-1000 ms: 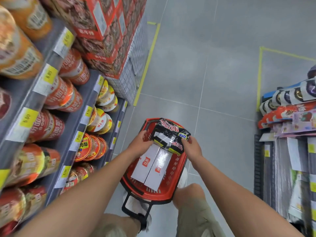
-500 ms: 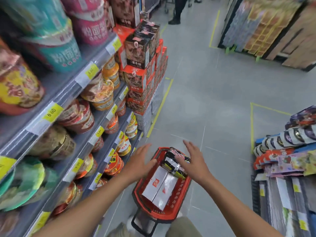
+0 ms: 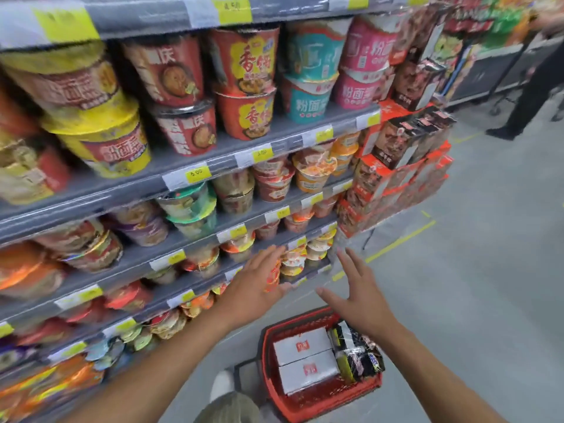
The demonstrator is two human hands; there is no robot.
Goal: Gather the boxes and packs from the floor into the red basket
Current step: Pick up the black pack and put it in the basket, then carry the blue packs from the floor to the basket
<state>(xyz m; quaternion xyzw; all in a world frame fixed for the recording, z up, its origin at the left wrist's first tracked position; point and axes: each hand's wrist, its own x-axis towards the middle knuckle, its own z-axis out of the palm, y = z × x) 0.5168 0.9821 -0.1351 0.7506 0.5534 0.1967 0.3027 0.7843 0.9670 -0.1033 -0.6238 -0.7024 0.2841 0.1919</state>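
Seemingly stowing is finished; left hand [image 3: 256, 285] and right hand [image 3: 360, 297] hover spread, empty, above the loaded red basket [image 3: 335, 398]; next, scan the floor.

you can read "香锅" on the red cup [image 3: 248, 64]. right of it, "粉面" marks the teal cup [image 3: 308, 105]. below-left of it, the lower tag [image 3: 197, 172] says "5.00"; above it, the top tag [image 3: 232, 7] says "4.50".
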